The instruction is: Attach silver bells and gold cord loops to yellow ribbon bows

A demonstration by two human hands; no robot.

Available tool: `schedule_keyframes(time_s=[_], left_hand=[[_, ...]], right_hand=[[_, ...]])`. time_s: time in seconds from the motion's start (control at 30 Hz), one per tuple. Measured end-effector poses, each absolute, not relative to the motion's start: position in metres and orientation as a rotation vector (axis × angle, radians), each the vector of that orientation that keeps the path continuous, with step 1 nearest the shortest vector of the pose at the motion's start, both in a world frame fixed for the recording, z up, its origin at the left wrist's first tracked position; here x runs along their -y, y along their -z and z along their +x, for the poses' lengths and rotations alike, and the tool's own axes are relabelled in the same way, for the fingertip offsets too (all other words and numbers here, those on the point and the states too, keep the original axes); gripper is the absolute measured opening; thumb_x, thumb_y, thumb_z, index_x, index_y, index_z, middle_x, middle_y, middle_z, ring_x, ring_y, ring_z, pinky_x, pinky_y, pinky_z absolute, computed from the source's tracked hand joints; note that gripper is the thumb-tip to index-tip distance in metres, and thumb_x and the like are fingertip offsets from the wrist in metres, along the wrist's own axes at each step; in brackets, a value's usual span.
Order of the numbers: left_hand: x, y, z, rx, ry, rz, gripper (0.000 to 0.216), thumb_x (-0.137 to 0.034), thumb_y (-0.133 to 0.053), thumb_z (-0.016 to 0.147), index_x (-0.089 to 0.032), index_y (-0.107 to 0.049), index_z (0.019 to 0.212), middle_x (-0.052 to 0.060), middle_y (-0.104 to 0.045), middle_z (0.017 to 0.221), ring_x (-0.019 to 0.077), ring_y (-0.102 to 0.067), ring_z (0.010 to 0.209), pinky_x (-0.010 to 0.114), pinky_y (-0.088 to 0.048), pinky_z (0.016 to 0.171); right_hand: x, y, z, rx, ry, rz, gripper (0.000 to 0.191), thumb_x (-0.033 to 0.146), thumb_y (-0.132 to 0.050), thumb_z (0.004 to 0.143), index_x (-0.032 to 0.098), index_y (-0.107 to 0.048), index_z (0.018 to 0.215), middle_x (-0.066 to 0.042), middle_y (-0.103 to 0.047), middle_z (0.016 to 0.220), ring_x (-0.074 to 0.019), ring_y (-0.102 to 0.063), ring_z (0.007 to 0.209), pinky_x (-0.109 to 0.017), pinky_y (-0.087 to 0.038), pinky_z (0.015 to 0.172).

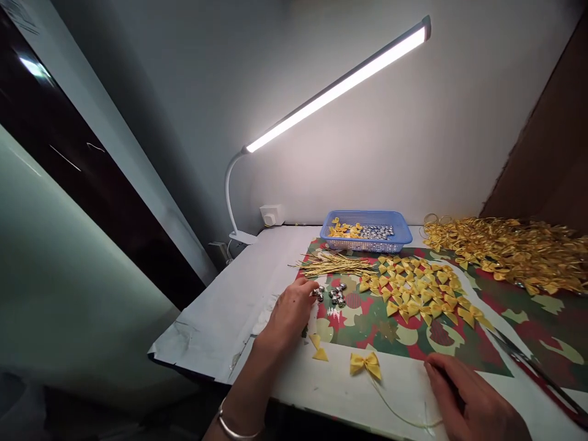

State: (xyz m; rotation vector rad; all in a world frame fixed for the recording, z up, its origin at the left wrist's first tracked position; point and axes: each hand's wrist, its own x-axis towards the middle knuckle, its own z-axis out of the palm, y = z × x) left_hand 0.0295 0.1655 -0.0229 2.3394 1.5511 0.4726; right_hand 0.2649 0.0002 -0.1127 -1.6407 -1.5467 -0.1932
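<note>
My left hand [291, 306] is curled at the small silver bells [339, 295], fingertips touching the nearest ones; whether a bell is between them is hidden. My right hand [473, 398] is closed near the table's front edge, thumb and forefinger pressed together. A thin yellow cord [390, 409] runs from a yellow ribbon bow [366, 365] into my right hand. That bow lies on the white table between my hands. Just below my left hand are loose yellow bow pieces [318, 348]. Many yellow bows [418, 288] are spread over the patterned sheet [367, 331].
Gold twist ties [337, 265] lie behind the bells. A blue basket [402, 229] at the back holds bows and bells. At right are a heap of gold bows [519, 251] and scissors [537, 370]. A lit lamp [340, 92] hangs overhead.
</note>
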Motion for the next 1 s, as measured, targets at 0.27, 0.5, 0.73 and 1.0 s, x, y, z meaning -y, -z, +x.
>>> schedule_keyframes(time_s=[0.27,0.5,0.73,1.0], left_hand=[[-0.173,0.030,0.030,-1.589,-0.391,2.366,0.025,-0.029,-0.061,0.095,-0.017,-0.063,0.118,0.009,-0.067,0.119,0.0239,-0.067,0.101,0.045,-0.057,0.086],[-0.175,0.034,0.035,-1.534,-0.596,2.272,0.025,-0.029,-0.062,0.095,-0.017,-0.064,0.117,0.009,-0.066,0.120,0.0237,-0.067,0.100,0.045,-0.056,0.086],[-0.132,0.009,0.051,-1.208,-0.990,1.973,0.013,-0.020,-0.061,0.090,-0.017,-0.070,0.099,0.006,-0.070,0.096,0.0201,-0.070,0.085,0.035,-0.062,0.078],[-0.082,-0.029,0.077,-0.848,-1.108,1.454,0.018,-0.010,-0.080,0.074,-0.024,-0.081,0.085,-0.001,-0.073,0.084,0.0130,-0.069,0.073,0.019,-0.062,0.066]], right_hand=[[-0.001,0.109,0.272,1.668,0.318,-1.600,0.025,0.034,-0.037,0.104,0.024,-0.058,0.093,0.001,-0.072,0.077,-0.0143,-0.071,0.063,-0.023,-0.050,0.055],[-0.002,0.106,0.275,1.684,0.316,-1.597,0.023,0.033,-0.041,0.102,0.024,-0.059,0.092,-0.001,-0.073,0.076,-0.0162,-0.071,0.060,-0.023,-0.050,0.049],[-0.001,0.103,0.271,1.641,0.251,-1.620,0.021,0.031,-0.041,0.101,0.025,-0.058,0.091,0.002,-0.072,0.075,-0.0145,-0.070,0.060,-0.023,-0.050,0.052],[0.003,0.107,0.263,1.538,0.137,-1.695,0.018,0.033,-0.040,0.102,0.028,-0.056,0.096,0.001,-0.070,0.083,-0.0156,-0.069,0.071,-0.026,-0.048,0.065]])
